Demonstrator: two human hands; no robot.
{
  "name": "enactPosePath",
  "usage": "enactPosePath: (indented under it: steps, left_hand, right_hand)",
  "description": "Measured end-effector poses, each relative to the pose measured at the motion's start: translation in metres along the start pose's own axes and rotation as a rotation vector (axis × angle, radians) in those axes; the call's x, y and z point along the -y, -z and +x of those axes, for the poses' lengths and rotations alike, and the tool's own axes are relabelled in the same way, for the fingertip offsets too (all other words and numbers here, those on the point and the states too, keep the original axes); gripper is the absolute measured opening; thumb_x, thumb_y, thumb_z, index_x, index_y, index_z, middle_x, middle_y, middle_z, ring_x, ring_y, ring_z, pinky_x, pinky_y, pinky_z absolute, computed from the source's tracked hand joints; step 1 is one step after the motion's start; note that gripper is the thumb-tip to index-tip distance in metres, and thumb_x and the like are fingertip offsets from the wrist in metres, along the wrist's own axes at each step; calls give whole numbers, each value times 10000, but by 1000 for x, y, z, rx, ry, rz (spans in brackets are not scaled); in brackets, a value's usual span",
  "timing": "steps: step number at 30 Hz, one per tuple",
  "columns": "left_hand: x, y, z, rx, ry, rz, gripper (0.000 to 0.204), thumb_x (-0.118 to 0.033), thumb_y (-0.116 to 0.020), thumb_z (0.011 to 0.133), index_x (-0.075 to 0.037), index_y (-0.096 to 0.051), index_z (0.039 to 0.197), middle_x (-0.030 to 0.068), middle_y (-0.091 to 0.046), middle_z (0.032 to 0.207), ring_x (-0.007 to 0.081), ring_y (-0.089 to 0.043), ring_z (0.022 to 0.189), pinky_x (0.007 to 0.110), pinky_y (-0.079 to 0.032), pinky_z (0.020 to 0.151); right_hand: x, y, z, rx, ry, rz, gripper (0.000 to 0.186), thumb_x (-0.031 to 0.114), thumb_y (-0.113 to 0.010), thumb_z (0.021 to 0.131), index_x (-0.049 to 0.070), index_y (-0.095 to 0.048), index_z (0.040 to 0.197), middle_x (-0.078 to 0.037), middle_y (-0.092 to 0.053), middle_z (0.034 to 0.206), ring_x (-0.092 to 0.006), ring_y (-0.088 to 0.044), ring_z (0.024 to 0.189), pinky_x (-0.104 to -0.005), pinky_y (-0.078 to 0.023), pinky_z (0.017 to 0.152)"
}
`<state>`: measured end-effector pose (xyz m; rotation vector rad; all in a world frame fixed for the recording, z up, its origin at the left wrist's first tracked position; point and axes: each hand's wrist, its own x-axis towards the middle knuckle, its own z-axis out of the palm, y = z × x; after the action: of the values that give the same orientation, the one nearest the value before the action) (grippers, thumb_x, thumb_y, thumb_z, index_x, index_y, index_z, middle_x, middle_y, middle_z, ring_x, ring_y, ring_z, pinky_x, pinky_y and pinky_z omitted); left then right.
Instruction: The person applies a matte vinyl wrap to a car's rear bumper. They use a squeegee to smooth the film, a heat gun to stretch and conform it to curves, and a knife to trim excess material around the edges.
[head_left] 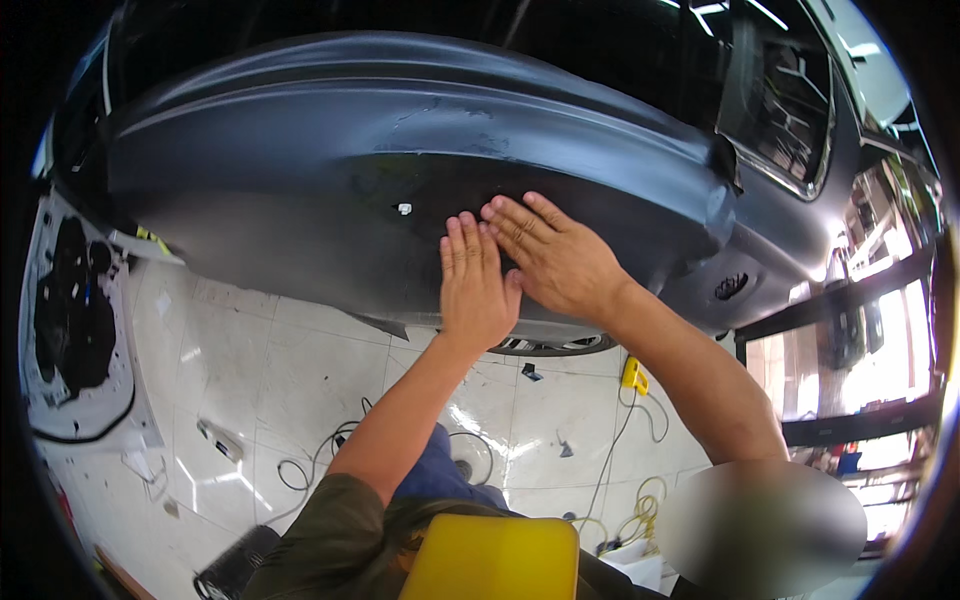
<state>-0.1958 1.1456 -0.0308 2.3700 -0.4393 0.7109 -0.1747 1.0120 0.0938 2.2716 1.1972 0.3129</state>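
Observation:
A dark matte car body panel [330, 150] curves across the upper half of the view. My left hand [475, 285] lies flat on it, fingers together and pointing up. My right hand [555, 255] presses flat on the panel just beside it, fingers angled to the upper left, its fingertips touching those of the left hand. A small white clip or tab [404, 209] sits on the panel a little to the left of the hands. Neither hand holds anything.
A wheel [550, 346] shows under the panel. A white door panel [75, 330] leans at the left. Cables [320, 465] and a yellow tool [634, 375] lie on the white tiled floor. A black rack [850, 300] stands at the right; a yellow block [490, 558] is near my chest.

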Motion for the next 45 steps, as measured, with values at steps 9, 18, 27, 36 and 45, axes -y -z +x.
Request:
enactPosePath:
  steps: [9,18,27,36,45]
  left_hand:
    - [-16,-14,7,-15,111,138,710,-239,-469,911,192,-231,1422,381,-155,1520,503,-110,1446,541,-103,1182]
    - [-36,-29,-5,-140,188,-66,703,-266,-446,954,204,-213,1421,391,-150,1517,516,-93,1444,577,-64,1169]
    - [-18,-46,12,-247,305,70,693,-255,-379,944,187,-187,1442,365,-147,1535,509,-100,1448,566,-55,1173]
    - [-32,-39,16,-297,410,154,667,-267,-424,918,168,-309,1411,340,-232,1521,473,-166,1448,536,-128,1182]
    - [-18,-31,14,-270,348,124,669,-283,-430,894,174,-367,1378,338,-272,1503,450,-186,1448,511,-139,1189]
  right_hand:
    - [1,10,11,206,119,-410,677,454,-414,979,27,-319,1496,-77,-262,1590,-218,-155,1490,-408,-63,1223]
    - [-31,5,7,136,293,-157,589,329,-394,980,-25,-383,1450,-126,-330,1555,-240,-233,1469,-412,-103,1220]
    - [-37,-1,39,62,463,-353,616,359,-362,994,-59,-364,1446,-153,-350,1538,-243,-250,1465,-402,-86,1227]
    - [-46,-10,35,-113,424,-211,637,393,-396,974,-48,-393,1435,-136,-360,1536,-247,-230,1470,-419,-72,1223]
    - [-33,0,55,16,460,-394,688,447,-434,953,-36,-392,1441,-124,-381,1525,-233,-213,1473,-437,-46,1221]
